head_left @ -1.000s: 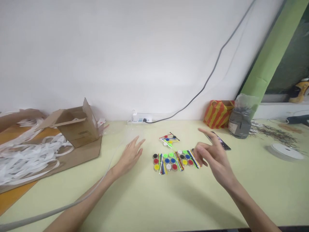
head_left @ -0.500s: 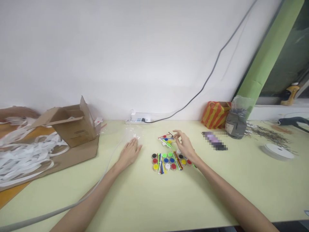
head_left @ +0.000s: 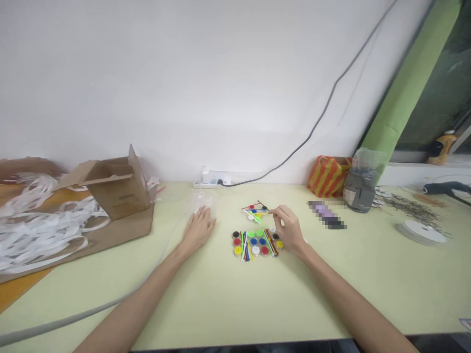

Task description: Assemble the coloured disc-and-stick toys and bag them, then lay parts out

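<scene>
My left hand [head_left: 199, 228] lies flat with fingers stretched out, palm down. Its fingertips touch or lie just in front of a crumpled clear plastic bag [head_left: 202, 197]. My right hand [head_left: 289, 228] has its thumb and forefinger pinched together at the right side of a small loose group of coloured sticks and discs [head_left: 253, 214]. What the pinch holds, if anything, is too small to make out. Nearer me, round pieces with coloured tops [head_left: 253, 241] lie in rows between bundles of coloured plastic sticks [head_left: 245, 246]. My right hand covers part of the right end.
At left stand an open cardboard box [head_left: 117, 193] and heaped white strips [head_left: 55, 235]. A grey cable [head_left: 91, 310] passes by my left arm. Behind are a power strip [head_left: 211, 182], a striped bag [head_left: 327, 175] and a grey bag [head_left: 358, 191]. A white spool [head_left: 421, 231] lies right.
My right hand has moved slightly right and nearer me, and its fingers have curled into a pinch. My left hand stays in about the same place.
</scene>
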